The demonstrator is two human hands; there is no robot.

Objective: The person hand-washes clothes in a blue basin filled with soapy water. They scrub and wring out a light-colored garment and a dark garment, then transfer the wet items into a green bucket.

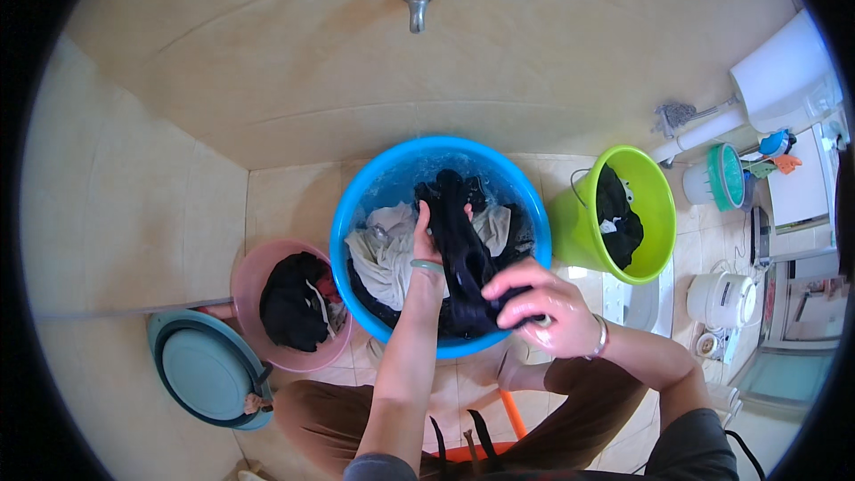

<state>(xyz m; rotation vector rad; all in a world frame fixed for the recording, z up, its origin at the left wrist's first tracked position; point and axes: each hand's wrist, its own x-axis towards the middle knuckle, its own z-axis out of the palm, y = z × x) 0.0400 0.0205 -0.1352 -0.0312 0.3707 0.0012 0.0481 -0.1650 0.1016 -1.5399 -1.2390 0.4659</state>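
Observation:
A large blue basin [349, 303] stands in front of me with water in it. Inside lie a pale grey-white garment [378, 254] and darker clothes. Over the basin I hold a wet black garment [460, 245], stretched between both hands. My left hand [427, 240] is closed round its upper part, with most fingers hidden behind the cloth. My right hand [548, 307], nearer to me and wet, pinches the garment's lower end above the basin's right rim. The garment's exact kind is hard to make out.
To the left, a pink basin [249, 303] holds dark clothes, beside a folded blue-grey basin [205, 374] against the wall. A lime-green bucket [655, 214] with black clothes stands right. A tap [419, 0] juts from the far wall. A white pail [720, 300] stands farther right.

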